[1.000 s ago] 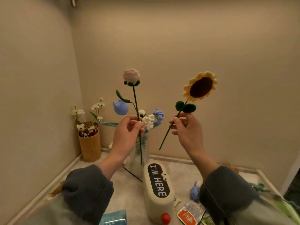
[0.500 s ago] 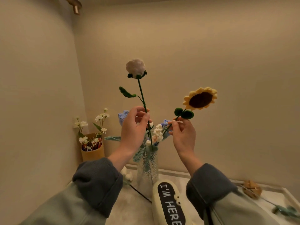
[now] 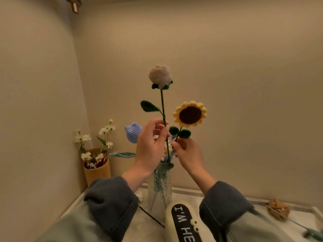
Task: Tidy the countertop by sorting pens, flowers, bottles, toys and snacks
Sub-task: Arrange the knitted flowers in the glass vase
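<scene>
Textured clear glass vase point(image 3: 160, 186) stands on the pale countertop point(image 3: 146, 231), lower centre of frame. White crochet rose point(image 3: 160, 75) has its stem in the vase mouth. Yellow crochet sunflower point(image 3: 190, 114) sits right of that stem, head lower. Blue crochet tulip point(image 3: 133, 131) lies left, partly behind the left hand point(image 3: 150, 147). Tan cylindrical pen holder point(image 3: 97, 172) stands lower left, by the wall. Cream oblong case point(image 3: 181, 222) lies before the vase.

Two hands are in view. Three crocheted blooms show plainly: one white yarn rose point(image 3: 160, 76) above the fingers of the left hand point(image 3: 150, 147), one yellow, brown-centred yarn sunflower point(image 3: 190, 114) above those of the right hand point(image 3: 189, 154), and one blue yarn tulip point(image 3: 133, 131) left of the left fingers. Below the fingers is one ribbed clear glass vase point(image 3: 160, 187), and far to their left one tan cylindrical holder point(image 3: 97, 170).
</scene>
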Demonstrator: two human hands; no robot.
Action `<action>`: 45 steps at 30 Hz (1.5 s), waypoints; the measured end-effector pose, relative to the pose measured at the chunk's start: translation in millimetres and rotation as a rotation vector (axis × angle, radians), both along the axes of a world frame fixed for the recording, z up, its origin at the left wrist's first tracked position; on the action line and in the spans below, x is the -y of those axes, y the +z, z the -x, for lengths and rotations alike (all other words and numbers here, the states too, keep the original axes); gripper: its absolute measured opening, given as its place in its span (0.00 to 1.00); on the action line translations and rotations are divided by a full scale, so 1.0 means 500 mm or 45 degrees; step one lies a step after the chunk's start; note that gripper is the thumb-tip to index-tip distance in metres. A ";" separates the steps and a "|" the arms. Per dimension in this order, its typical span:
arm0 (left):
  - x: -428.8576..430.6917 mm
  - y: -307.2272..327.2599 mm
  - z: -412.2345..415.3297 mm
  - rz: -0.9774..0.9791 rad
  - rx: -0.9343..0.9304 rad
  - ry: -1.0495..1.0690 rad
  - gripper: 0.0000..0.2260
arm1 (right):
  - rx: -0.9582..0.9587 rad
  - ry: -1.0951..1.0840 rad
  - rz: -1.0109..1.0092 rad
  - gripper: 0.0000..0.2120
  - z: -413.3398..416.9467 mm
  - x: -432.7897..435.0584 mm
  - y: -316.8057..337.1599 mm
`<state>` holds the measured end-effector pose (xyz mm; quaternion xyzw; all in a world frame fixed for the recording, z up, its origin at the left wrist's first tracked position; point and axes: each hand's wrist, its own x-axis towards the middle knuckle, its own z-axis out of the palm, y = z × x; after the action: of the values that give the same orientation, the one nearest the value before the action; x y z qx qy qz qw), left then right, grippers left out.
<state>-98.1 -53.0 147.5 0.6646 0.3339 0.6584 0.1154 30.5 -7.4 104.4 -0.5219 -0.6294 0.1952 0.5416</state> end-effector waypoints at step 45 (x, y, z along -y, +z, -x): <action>-0.027 -0.109 0.035 0.154 -0.739 0.519 0.11 | -0.155 0.141 0.360 0.09 -0.004 0.075 -0.072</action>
<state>-115.5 -39.3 92.9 0.7356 0.5167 0.4309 -0.0788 32.3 -44.7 68.6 -0.5447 -0.5894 0.3426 0.4884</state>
